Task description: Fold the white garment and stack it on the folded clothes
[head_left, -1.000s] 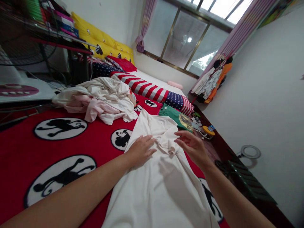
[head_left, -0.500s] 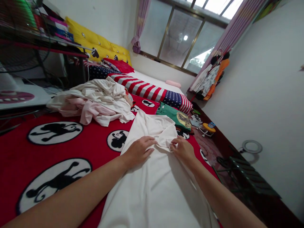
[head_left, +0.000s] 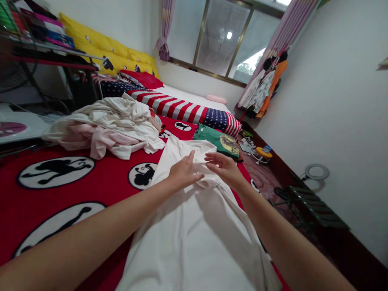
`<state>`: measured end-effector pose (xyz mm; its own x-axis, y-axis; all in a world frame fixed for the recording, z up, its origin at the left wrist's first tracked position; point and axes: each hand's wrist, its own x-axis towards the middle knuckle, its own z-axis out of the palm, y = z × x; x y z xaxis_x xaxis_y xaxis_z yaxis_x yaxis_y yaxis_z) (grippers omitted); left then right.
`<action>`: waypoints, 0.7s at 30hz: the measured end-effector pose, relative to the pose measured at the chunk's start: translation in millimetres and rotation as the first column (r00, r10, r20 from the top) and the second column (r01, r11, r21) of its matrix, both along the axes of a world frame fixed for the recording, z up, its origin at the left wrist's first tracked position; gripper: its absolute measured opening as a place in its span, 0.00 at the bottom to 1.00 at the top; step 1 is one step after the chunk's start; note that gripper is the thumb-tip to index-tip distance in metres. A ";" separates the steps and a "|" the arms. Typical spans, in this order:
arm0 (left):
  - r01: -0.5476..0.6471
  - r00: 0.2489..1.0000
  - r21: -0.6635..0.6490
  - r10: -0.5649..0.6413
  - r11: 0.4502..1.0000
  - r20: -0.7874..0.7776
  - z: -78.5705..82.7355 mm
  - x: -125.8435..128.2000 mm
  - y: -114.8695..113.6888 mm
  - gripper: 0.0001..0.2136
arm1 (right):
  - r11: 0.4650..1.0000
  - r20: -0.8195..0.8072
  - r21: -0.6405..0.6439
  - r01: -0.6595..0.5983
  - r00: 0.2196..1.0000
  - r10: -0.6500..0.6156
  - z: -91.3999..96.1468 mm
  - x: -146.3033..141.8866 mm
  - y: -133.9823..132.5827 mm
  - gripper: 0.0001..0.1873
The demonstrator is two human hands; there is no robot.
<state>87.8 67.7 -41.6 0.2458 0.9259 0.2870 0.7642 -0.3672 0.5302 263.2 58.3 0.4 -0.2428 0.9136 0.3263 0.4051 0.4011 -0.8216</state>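
A white garment point(head_left: 194, 234), which looks like a shirt, lies stretched lengthwise in front of me, its sides folded in and its far end narrower and wrinkled. Over that far part is my left hand point(head_left: 184, 171), thumb and fingers apart, at the left of the wrinkles. Facing it from the right, my right hand point(head_left: 226, 167) hovers at or just above the cloth with its fingers spread and slightly curved. Neither hand pinches the fabric. Just beyond the garment lies a folded green shirt point(head_left: 216, 139) with a yellowish print.
A pile of white and pink clothes point(head_left: 112, 125) sits at the left on the red blanket point(head_left: 112, 178) with black-and-white figures. Behind are a striped, starred bed cover point(head_left: 176, 107) and yellow cushion point(head_left: 112, 48). A dark rack point(head_left: 315, 206) and yellow stool point(head_left: 263, 152) stand at right.
Both hands have moved away from me along the garment, toward its far end. The right fingers have let go of the cloth edge and opened. The view has shifted slightly.
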 end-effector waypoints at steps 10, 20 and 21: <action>-0.019 0.988 -0.087 0.006 0.996 -0.152 2.0 0.8 26.9 0.08 | 0.900 0.736 -0.144 0.412 0.652 -0.181 -17.4 94.7 -157.6 0.15; -0.011 0.989 -0.141 0.031 0.990 0.145 19.2 10.0 54.5 0.06 | 0.804 0.609 -0.254 0.538 0.734 -0.300 -42.1 101.2 -207.4 0.13; -0.003 0.981 -0.176 0.037 0.984 0.189 19.8 10.6 54.3 0.06 | 0.805 0.648 -0.225 0.548 0.702 -0.297 -43.8 101.3 -209.8 0.13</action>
